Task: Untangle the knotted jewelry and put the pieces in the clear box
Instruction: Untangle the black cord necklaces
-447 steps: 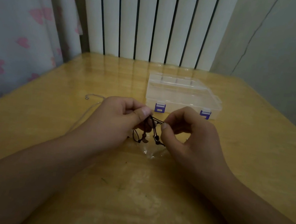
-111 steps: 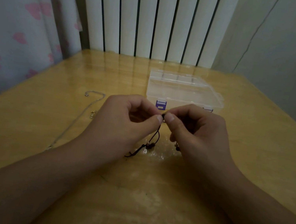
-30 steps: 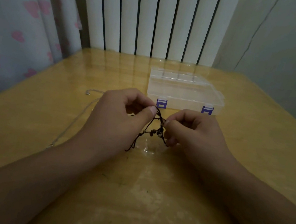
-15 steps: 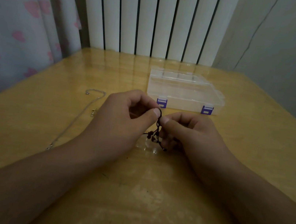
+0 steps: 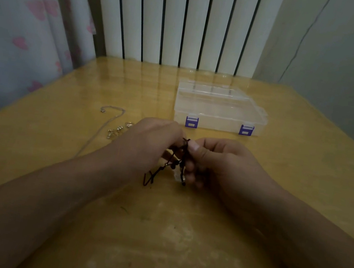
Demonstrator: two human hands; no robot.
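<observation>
the person is working over the tabletop (image 5: 179, 237) with both hands raised just above it, close together. the left hand (image 5: 147, 138) is curling its fingers (image 5: 166, 155) around the dark cord bracelet (image 5: 178, 161), though exactly how they are closing on it is hidden behind the back of the hand. the right hand (image 5: 220, 163) is pinching the upper loop of the cord between thumb and forefinger, with the other fingers (image 5: 192, 166) folded in beside the hanging beads. the tight, opposed hold appears to be serving to keep the knot taut between the two hands so a strand can be picked loose; the loose ends are dangling down toward the tabletop, and whether they are touching it cannot be told.

a thin silver chain (image 5: 113, 122) with small charms is lying stretched out on the tabletop to the left of the hands, well apart from the cord, seemingly set aside as a freed piece awaiting storage.

the clear box (image 5: 219, 108) is sitting beyond the hands with its lid down and its two purple latches (image 5: 191, 122) facing the person, so it is within reach but not yet opened. nothing can be seen inside it. judgement: the untangling is partly done, and no piece is yet in the box.
</observation>
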